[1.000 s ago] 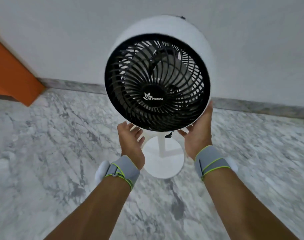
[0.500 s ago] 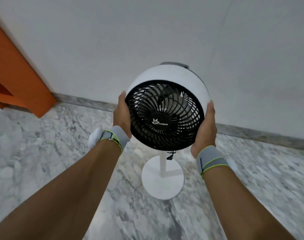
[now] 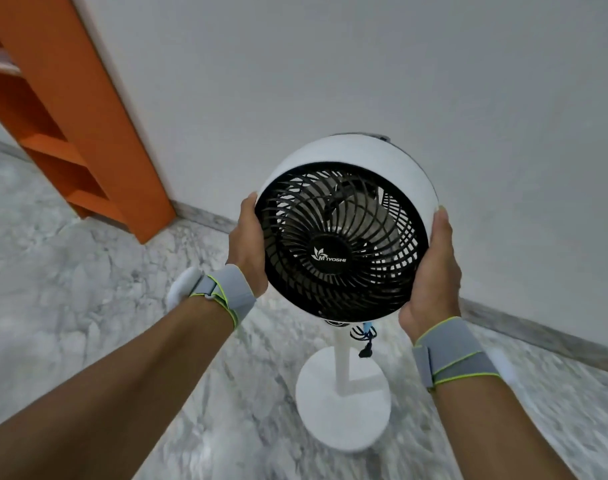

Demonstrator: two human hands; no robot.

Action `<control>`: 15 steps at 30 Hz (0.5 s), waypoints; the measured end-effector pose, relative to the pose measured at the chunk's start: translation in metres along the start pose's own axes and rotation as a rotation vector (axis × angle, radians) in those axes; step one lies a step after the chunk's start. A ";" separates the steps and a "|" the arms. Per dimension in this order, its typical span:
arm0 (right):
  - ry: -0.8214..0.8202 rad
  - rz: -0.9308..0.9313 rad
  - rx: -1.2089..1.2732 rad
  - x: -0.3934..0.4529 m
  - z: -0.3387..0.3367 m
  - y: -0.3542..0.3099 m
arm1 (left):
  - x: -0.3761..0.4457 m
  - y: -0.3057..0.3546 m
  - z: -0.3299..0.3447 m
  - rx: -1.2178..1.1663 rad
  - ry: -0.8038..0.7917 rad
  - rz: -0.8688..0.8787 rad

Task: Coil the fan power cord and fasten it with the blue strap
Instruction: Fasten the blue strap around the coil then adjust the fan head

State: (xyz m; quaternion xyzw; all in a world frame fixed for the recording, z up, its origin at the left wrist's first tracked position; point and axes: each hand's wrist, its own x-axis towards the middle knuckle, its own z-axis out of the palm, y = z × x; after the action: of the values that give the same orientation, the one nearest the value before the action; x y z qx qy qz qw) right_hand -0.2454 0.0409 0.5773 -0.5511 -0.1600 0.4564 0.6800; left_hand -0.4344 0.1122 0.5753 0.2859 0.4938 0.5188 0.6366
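You have one fan (image 3: 344, 237) in front of you, and your two hands hold its round white head: your left hand (image 3: 247, 247) grips the left rim and your right hand (image 3: 430, 271) grips the right rim, fingers curled behind the housing. One coiled black power cord (image 3: 363, 332) hangs just under the head beside the white pole (image 3: 342, 355), with one blue strap (image 3: 366, 328) around it. The fan stands on one round base (image 3: 342, 400) on the marble floor (image 3: 88, 289), and each wrist carries one grey band.
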 end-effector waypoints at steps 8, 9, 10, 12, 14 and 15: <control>-0.076 0.032 -0.011 0.036 0.185 0.038 | 0.120 0.112 -0.099 -0.054 0.084 0.092; -0.090 0.028 -0.009 0.052 0.230 0.049 | 0.153 0.137 -0.117 -0.030 0.098 0.107; -0.101 0.019 0.000 0.052 0.239 0.054 | 0.160 0.141 -0.126 -0.007 0.116 0.104; -0.147 0.021 0.051 0.059 0.267 0.065 | 0.178 0.155 -0.142 0.023 0.118 0.127; -0.148 0.045 0.049 0.079 0.309 0.083 | 0.211 0.176 -0.162 0.020 0.099 0.157; -0.157 0.055 0.039 0.088 0.333 0.092 | 0.230 0.187 -0.173 0.009 0.102 0.168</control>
State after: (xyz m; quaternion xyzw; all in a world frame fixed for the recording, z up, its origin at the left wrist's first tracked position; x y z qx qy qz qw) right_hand -0.4792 0.3099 0.5836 -0.5046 -0.1887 0.5199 0.6630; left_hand -0.6711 0.3592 0.6025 0.3022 0.5022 0.5822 0.5635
